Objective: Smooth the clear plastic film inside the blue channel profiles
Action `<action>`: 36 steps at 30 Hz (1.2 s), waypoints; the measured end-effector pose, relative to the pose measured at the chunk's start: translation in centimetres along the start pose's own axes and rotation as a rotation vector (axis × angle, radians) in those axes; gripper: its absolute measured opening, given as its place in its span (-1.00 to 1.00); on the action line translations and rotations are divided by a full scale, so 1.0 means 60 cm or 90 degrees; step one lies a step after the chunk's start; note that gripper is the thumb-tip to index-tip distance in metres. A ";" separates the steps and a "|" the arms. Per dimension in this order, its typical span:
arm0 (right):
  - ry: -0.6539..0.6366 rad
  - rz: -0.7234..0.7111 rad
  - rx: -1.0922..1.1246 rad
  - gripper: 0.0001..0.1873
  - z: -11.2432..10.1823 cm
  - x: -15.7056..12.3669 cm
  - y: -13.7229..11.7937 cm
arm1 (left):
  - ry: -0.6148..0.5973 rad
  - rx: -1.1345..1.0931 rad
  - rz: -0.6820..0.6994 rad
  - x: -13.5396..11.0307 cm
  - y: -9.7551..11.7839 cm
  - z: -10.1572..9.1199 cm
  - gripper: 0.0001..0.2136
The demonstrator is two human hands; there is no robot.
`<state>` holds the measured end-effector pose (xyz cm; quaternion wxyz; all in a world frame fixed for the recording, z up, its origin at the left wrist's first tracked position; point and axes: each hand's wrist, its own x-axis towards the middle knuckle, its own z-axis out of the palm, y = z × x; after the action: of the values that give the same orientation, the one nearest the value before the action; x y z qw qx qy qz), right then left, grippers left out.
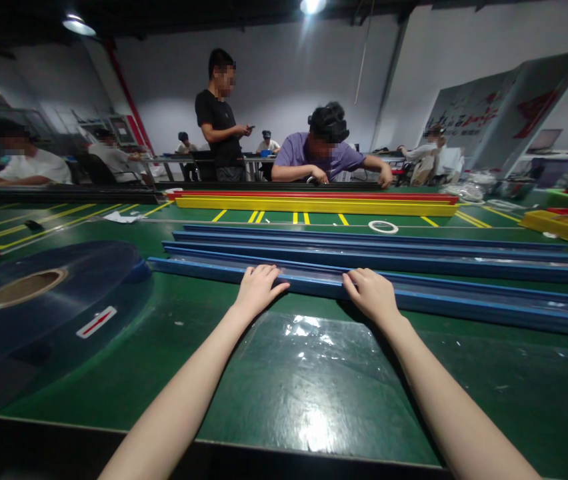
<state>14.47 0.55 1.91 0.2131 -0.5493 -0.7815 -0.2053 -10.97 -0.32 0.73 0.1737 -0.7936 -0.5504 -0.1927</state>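
A long blue channel strip [444, 301] lies across the table in front of me. My left hand [258, 291] grips it left of the middle, fingers over the top and thumb stretched along the near side. Farther right, my right hand [375, 295] holds the same strip, its fingers curled over the upper edge. Clear film shows inside the channel between my hands. Just behind it lie more blue channel strips [364, 250], roughly parallel. A sheet of clear plastic film [314, 373] spreads flat on the table between my forearms.
On the left rests a large roll of clear plastic strip [114, 280] with a cardboard core. Yellow and red strips [314, 205] lie farther back, near a white ring [383, 227]. A yellow tray [561, 225] stands at right. Across the green table [174, 360] a co-worker [297, 157] leans in.
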 end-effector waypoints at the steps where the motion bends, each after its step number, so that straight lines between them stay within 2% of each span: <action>1: 0.008 -0.009 -0.001 -0.60 0.001 0.000 -0.002 | 0.000 0.001 -0.001 0.000 0.000 0.000 -0.69; 7: 0.110 -0.054 0.009 -0.62 0.007 0.003 -0.019 | -0.001 0.017 -0.004 0.000 0.003 0.000 -0.67; 11: 0.141 -0.023 0.001 -0.60 0.013 0.005 -0.024 | -0.001 0.021 -0.008 -0.001 0.006 -0.001 -0.67; 20: 0.064 0.153 0.008 -0.51 0.010 0.002 0.008 | -0.007 0.028 -0.014 -0.002 0.008 -0.004 -0.67; 30: -0.041 0.146 0.027 -0.52 0.006 0.004 0.008 | -0.003 0.037 -0.014 -0.001 0.009 -0.001 -0.66; 36: -0.072 0.165 0.039 -0.53 0.004 0.007 0.009 | -0.009 0.035 -0.015 -0.002 0.009 -0.002 -0.66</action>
<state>14.83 1.16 2.01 0.2101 -0.6493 -0.7208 -0.1211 -10.54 -0.64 0.77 0.1891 -0.7832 -0.5662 -0.1741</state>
